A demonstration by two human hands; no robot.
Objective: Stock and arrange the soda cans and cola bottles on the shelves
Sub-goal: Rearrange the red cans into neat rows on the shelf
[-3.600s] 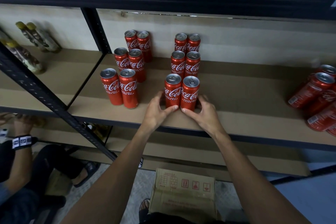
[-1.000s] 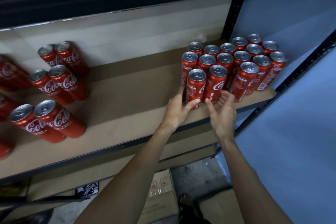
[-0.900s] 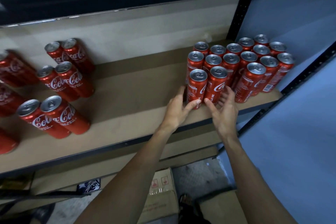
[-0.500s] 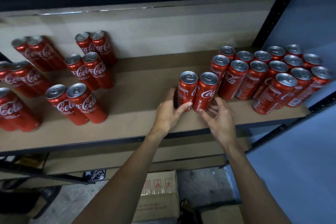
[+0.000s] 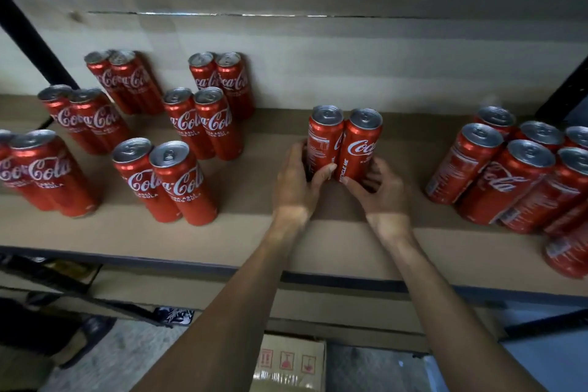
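Two soda cans stand upright and touching on the shelf (image 5: 254,239), well apart from the paired cans (image 5: 178,175) at left and the can cluster (image 5: 496,169) at right. The left hand (image 5: 296,181) has its grip clamped round the left can (image 5: 323,140), thumb across the front, fingers hidden behind. The right hand (image 5: 378,191) has its grip curled round the right can (image 5: 361,146) low down. Both bases are covered, so contact with the shelf cannot be told. The cluster and the far-left cans are cropped by the frame edges. The cardboard box (image 5: 289,363) below is cut off, its print blurred.
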